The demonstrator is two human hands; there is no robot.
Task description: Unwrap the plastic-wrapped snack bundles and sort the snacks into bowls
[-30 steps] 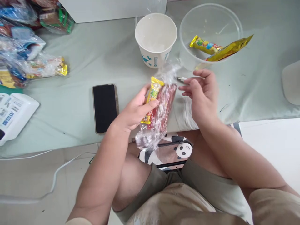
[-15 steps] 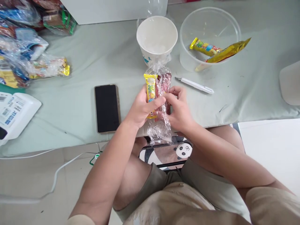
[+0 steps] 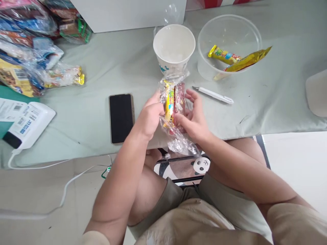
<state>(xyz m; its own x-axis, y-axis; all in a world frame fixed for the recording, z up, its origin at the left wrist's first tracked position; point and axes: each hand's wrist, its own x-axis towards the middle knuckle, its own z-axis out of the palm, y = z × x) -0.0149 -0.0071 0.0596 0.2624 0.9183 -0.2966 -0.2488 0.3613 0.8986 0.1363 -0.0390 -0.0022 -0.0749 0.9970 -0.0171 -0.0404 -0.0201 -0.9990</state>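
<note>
Both hands hold a small bundle of snack packets above the table's near edge. My left hand (image 3: 151,114) grips the left side, by a yellow snack packet (image 3: 169,102) with coloured print. On the other side my right hand (image 3: 195,117) has its thumb over a dark red snack packet (image 3: 180,98). Clear plastic wrap (image 3: 180,144) lies around the packets and hangs crumpled below them. Just beyond stands a white paper cup (image 3: 174,44). To the right of my right hand lies a white craft knife (image 3: 213,95), blade toward the hand.
A clear round tub (image 3: 204,68) holds yellow packets at the back right. A phone (image 3: 121,118) lies left of my left hand. Bagged snacks (image 3: 28,44) crowd the far left, with a white corded device (image 3: 32,124) below. A white box (image 3: 135,13) stands behind.
My hands have drawn a little apart on the bundle. My left thumb has come off the packets' front, and the wrap's lower end has swung right. The view has shifted slightly.
</note>
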